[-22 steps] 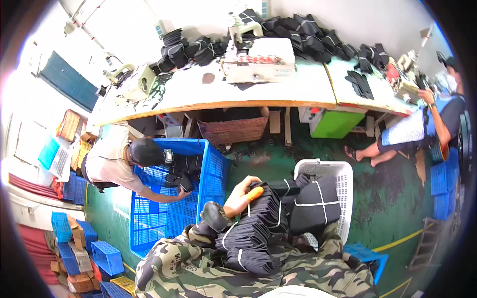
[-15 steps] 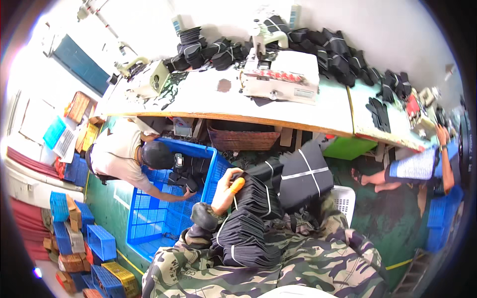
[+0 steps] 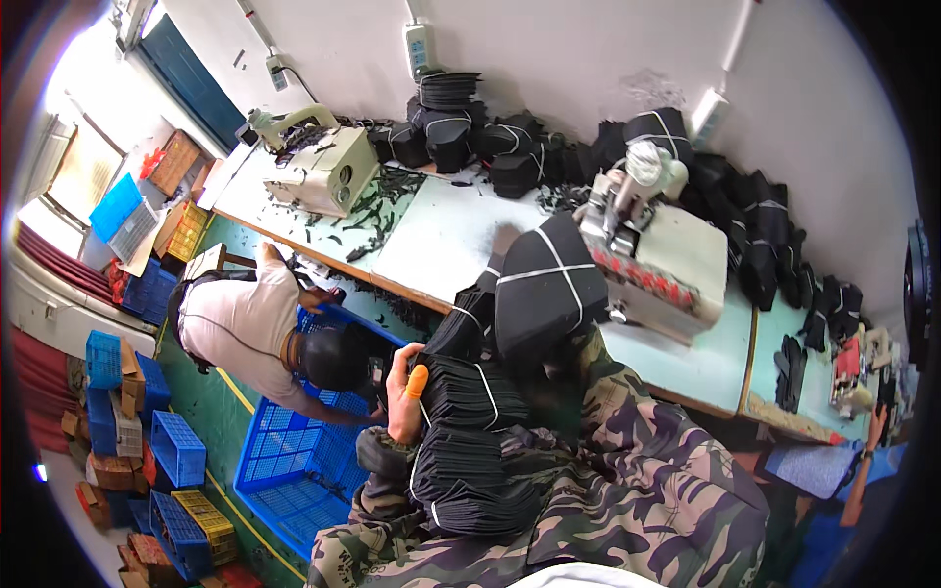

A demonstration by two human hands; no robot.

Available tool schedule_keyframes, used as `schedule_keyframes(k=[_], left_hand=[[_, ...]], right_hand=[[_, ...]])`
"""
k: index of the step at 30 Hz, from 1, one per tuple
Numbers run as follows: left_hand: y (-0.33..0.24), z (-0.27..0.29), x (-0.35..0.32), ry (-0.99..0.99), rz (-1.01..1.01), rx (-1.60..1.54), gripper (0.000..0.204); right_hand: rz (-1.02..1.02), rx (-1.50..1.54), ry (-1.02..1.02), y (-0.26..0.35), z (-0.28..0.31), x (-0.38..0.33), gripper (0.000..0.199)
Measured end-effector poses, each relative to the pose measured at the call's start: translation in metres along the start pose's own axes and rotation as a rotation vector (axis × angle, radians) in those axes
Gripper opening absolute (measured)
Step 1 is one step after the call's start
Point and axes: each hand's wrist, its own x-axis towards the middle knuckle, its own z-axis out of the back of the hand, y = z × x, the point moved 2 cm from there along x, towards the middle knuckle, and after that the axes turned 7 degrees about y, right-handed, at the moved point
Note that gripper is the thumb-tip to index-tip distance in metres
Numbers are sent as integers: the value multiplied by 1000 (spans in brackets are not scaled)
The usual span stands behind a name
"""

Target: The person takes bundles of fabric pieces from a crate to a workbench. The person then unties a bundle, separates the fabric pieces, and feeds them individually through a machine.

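Note:
My left hand (image 3: 404, 397), with an orange finger cover on one finger, is closed against the side of a tied stack of black cut fabric pieces (image 3: 469, 392). Another tied stack (image 3: 470, 485) lies below it, against my camouflage-clad lap and arm. On the far right of this armful, a large black bundle (image 3: 551, 279) crossed by white ties stands in front of the table. My right sleeve (image 3: 622, 412) reaches up behind the stacks; the right hand itself is hidden by them.
A co-worker (image 3: 235, 328) bends over a blue plastic crate (image 3: 294, 470) at my left. Ahead runs a long worktable (image 3: 441, 245) with sewing machines (image 3: 323, 171), fabric scraps and more tied bundles (image 3: 451, 137). Crates and boxes (image 3: 176, 446) stand far left. Another person's arm (image 3: 865, 465) shows at right.
My view has turned and come closer to the table. The large cross-tied bundle has risen and now overlaps the tabletop. The co-worker leans with one arm toward the table.

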Motion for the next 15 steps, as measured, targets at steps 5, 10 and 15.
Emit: schedule_keyframes(k=[5, 10, 15], left_hand=[[5, 18, 84, 54, 1, -59, 39], [12, 11, 157, 120, -17, -46, 33], [49, 8, 202, 174, 146, -174, 35]], right_hand=[[15, 12, -58, 47, -21, 65, 53], [88, 27, -116, 103, -42, 122, 53], [197, 61, -165, 155, -53, 205, 53]])
